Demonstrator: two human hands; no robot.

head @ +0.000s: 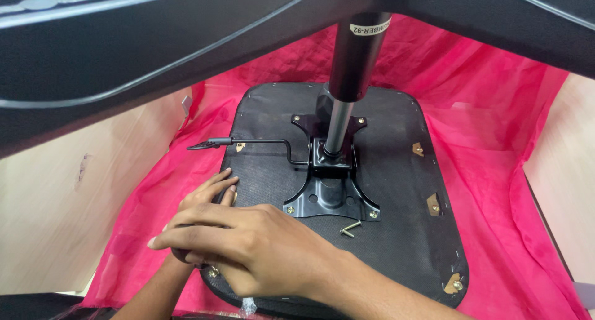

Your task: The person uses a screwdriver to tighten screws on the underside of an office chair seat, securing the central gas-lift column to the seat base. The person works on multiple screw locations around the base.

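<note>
from my feed i look down on an upturned office chair seat, its black fabric underside facing up, lying on a bright pink cloth. bolted near the middle of the seat is a black metal tilt plate, and a gas lift cylinder rises from it toward the camera, black at the top, silver where it enters the plate. a thin black lever runs left from the plate and ends past the seat's left edge. a loose bolt lies on the fabric just beside the plate's front right corner. small brass fittings sit along the right rim of the seat.

my right hand lies across the near left corner of the seat, fingers stretched out to the left and close together, its grip holding nothing that i can see. my left hand sits under it, fingers flat on the seat's left edge; the right hand hides most of it, so i cannot tell whether its grip is around anything.

pale wooden panels flank the cloth on both sides, and broad black chair base legs cross the top of the view.
</note>
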